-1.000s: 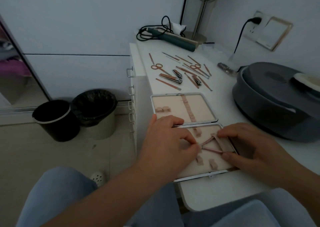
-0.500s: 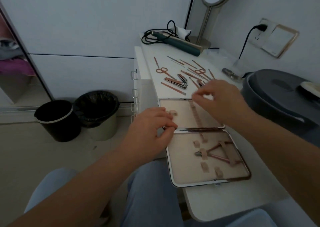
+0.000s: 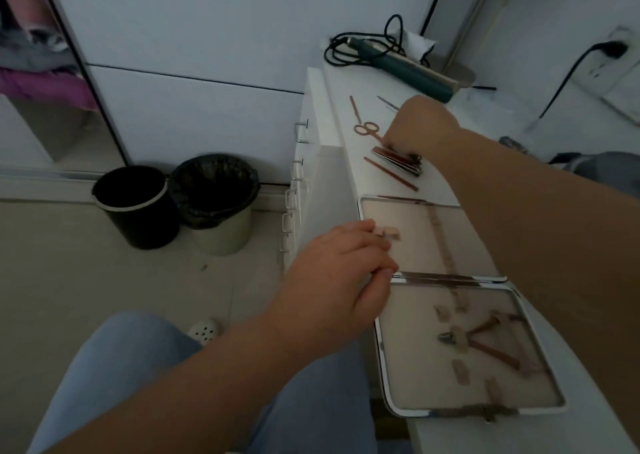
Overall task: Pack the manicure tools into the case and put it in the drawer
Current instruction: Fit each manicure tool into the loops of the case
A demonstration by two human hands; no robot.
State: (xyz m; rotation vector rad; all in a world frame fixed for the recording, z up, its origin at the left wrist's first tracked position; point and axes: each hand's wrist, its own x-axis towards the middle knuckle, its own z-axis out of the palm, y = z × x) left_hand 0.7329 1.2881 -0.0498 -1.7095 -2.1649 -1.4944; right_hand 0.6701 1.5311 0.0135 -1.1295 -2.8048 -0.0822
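Right hand [image 3: 424, 126] fingers pinched down on the nail clippers [image 3: 398, 163] at upper centre, left hand [image 3: 334, 287] loosely curled, empty, on the open case [image 3: 377, 349] edge; clippers lie stacked, so the grab could slip or scatter neighbouring tools off the desk [image 3: 436, 190].

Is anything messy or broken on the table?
Nothing looks broken or spilled. The loose tools, such as the small scissors and a thin stick, lie scattered on the white table waiting to be packed. Only the cuticle nipper sits in the open case.
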